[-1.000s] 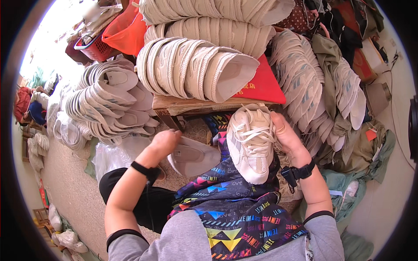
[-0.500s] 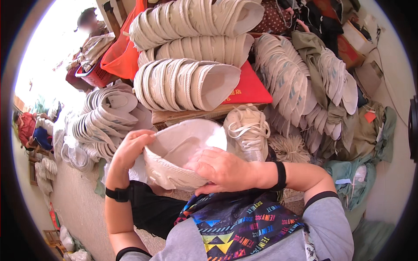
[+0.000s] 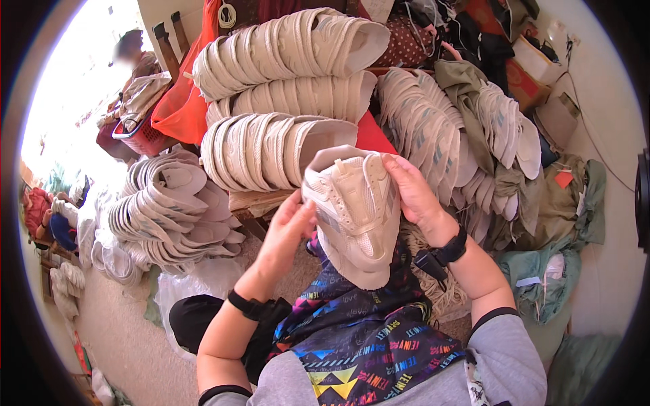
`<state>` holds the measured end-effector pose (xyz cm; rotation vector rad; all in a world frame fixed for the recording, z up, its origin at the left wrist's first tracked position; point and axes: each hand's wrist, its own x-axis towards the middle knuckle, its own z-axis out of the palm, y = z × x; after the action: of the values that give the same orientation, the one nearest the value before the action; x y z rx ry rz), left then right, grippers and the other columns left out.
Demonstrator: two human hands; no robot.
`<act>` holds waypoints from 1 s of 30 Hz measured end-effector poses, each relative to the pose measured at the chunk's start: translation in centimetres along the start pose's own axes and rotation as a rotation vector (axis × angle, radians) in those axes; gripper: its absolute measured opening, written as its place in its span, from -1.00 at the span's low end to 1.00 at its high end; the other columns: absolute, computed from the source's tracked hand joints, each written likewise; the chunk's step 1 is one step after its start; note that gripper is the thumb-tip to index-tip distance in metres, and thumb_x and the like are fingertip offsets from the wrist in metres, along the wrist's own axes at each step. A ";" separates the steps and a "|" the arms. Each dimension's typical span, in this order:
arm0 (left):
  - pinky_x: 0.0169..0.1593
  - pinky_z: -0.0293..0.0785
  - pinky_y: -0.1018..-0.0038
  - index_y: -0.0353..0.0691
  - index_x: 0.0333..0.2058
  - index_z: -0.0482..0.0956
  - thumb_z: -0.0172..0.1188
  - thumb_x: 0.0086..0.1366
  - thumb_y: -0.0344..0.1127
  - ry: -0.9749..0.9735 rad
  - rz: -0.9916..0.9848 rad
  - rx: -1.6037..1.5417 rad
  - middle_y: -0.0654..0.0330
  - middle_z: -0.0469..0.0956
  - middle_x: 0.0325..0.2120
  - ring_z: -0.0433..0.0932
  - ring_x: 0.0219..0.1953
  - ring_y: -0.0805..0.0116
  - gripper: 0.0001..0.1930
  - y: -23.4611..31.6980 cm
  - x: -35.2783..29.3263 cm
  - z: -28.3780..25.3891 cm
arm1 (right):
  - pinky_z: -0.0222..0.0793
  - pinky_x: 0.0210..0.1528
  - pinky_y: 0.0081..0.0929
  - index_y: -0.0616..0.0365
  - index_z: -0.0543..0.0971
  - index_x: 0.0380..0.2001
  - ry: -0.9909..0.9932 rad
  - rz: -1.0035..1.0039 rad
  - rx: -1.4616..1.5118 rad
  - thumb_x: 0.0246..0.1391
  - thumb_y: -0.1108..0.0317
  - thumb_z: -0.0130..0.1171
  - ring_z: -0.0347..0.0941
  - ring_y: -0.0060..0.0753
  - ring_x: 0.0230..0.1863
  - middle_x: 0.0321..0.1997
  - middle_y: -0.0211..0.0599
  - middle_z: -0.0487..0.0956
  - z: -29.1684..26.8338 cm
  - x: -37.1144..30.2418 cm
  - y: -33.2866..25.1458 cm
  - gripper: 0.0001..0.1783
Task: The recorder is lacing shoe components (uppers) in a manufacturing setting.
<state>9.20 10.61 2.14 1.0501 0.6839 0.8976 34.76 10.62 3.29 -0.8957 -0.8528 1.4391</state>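
An unlaced shoe upper, cream with mesh and grey side panels, is held up in front of my chest above my lap. Its toe points down toward me, and bare eyelets run along both sides of the tongue. My right hand grips its right edge near the collar, thumb on top and fingers hidden behind. At the left edge is my left hand, slightly blurred, its fingers apart and their tips close against the upper. Behind, rows of nested cream shoe uppers lie on a wooden stand.
More nested uppers stand in a pile on the left and in stacks on the right. An orange bag and a red basket sit at the back left. A person is farther back. Green cloth bundles lie right.
The piece in my hands has turned from showing its white inside to showing an upper's front, and moved right. My right hand has gone to its right edge. The laced shoe no longer shows.
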 end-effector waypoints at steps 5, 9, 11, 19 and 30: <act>-0.11 0.35 0.53 -0.43 0.30 0.08 0.28 0.25 -0.07 0.261 0.252 0.891 0.16 0.35 -0.24 0.34 -0.21 0.44 -0.17 -4.6 0.7 1.1 | 0.20 0.17 -0.57 0.25 0.44 0.10 0.147 -0.076 -0.460 0.35 -0.02 -0.09 0.37 -0.53 0.07 0.03 -0.32 0.52 -3.1 -0.5 4.2 -0.46; 0.15 0.27 0.28 -0.40 0.28 0.08 0.33 0.16 0.00 0.336 0.360 1.033 -0.11 0.20 0.02 0.26 0.08 0.07 -0.10 -4.4 1.4 1.9 | 0.22 0.18 -0.50 0.22 0.42 0.13 0.203 -0.214 -0.618 0.36 0.01 -0.12 0.39 -0.42 0.08 0.06 -0.21 0.54 -5.2 -0.9 6.1 -0.48; 0.19 0.23 0.27 -0.42 0.28 0.05 0.33 0.16 -0.01 0.323 0.342 0.969 -0.15 0.16 0.08 0.22 0.13 0.02 -0.09 -4.1 1.8 3.2 | 0.23 0.18 -0.45 0.21 0.44 0.11 0.174 -0.230 -0.828 0.35 0.05 -0.10 0.41 -0.32 0.07 0.06 -0.14 0.54 -5.2 -1.3 4.2 -0.51; 0.33 0.06 0.29 -0.43 0.31 -0.02 0.24 0.23 -0.17 0.019 0.214 0.594 -0.10 0.15 0.24 0.16 0.28 0.09 -0.16 -8.2 5.4 2.3 | 0.37 0.03 -0.37 0.27 0.50 -0.07 0.156 -0.486 -0.785 0.31 0.19 -0.04 0.43 -0.42 -0.03 -0.05 -0.16 0.53 -6.0 0.7 8.1 -0.65; 0.38 -0.01 0.23 -0.24 0.40 -0.22 0.08 0.32 0.13 -0.114 -0.101 0.506 -0.07 -0.09 0.38 0.04 0.37 0.06 -0.07 -9.0 6.4 6.9 | 0.42 -0.05 -0.19 0.33 0.50 -0.06 0.480 -0.078 -0.801 0.20 -0.04 0.04 0.53 0.05 -0.07 -0.13 0.11 0.58 -10.6 -8.9 8.0 -0.43</act>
<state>20.61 11.23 -4.13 1.4881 0.8838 0.5803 41.03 1.31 -8.12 -1.6987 -1.0826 0.7285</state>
